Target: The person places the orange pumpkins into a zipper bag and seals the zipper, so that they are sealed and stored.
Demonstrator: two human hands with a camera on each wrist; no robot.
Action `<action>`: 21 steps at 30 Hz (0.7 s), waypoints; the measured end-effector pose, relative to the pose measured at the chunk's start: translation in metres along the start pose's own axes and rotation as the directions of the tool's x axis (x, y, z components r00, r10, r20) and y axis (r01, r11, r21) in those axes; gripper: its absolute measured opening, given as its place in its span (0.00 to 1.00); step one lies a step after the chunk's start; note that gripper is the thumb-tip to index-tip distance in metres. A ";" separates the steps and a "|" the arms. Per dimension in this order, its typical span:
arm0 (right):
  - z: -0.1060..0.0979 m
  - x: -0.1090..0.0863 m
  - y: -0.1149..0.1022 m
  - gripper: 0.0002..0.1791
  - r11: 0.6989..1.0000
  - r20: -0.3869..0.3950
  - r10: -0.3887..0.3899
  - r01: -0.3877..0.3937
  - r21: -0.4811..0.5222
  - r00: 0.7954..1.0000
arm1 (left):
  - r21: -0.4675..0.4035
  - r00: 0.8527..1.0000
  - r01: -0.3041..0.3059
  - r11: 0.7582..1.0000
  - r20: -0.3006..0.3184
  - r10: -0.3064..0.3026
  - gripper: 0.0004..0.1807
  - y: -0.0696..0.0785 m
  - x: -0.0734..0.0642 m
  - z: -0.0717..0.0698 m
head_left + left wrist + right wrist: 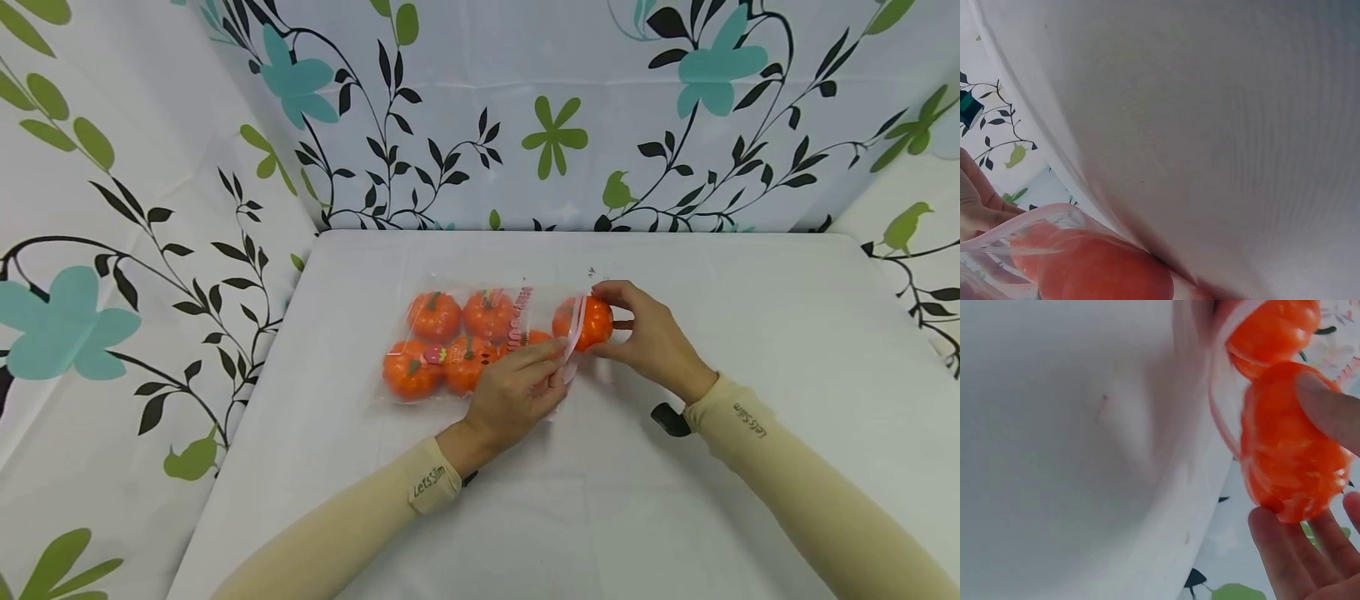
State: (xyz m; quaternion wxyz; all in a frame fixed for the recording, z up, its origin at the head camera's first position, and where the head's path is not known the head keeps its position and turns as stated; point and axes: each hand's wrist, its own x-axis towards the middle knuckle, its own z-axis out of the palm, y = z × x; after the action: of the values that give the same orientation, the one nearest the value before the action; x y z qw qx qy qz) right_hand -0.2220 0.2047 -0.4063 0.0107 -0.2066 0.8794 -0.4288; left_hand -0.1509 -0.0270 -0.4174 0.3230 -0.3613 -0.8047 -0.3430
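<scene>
A clear zip bag (pixel 542 310) with pink print lies flat on the table, holding several small orange toy pumpkins (pixel 435 317) with green stems. My left hand (pixel 513 396) pinches the bag's rim at its right-hand mouth. Between the thumb and fingers of my right hand (pixel 651 337) is one more pumpkin (pixel 1294 444), partly inside the bag mouth. In the right wrist view the thumb (pixel 1322 409) presses one side of it, with fingertips on the other. The left wrist view shows a pumpkin (pixel 1107 269) through the film, but the left hand is out of that frame.
A white cloth covers the table (pixel 772 333), whose far edge meets a patterned curtain (pixel 480 100) with leaves and flowers. More of this curtain hangs at the left and right. A dark wrist device (pixel 670 419) sits by the right cuff.
</scene>
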 end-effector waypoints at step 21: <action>0.017 0.010 0.005 0.39 0.949 0.041 0.176 -0.181 0.259 0.984 | -0.022 0.998 0.035 0.999 0.045 -0.034 0.11 -0.003 -0.004 0.002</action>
State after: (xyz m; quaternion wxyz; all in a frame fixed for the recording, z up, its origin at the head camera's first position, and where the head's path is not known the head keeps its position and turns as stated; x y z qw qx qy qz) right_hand -0.2299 0.1911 -0.4190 0.0843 -0.1270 0.8300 -0.5365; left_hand -0.1516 -0.0280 -0.4223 0.2948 -0.3585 -0.8140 -0.3493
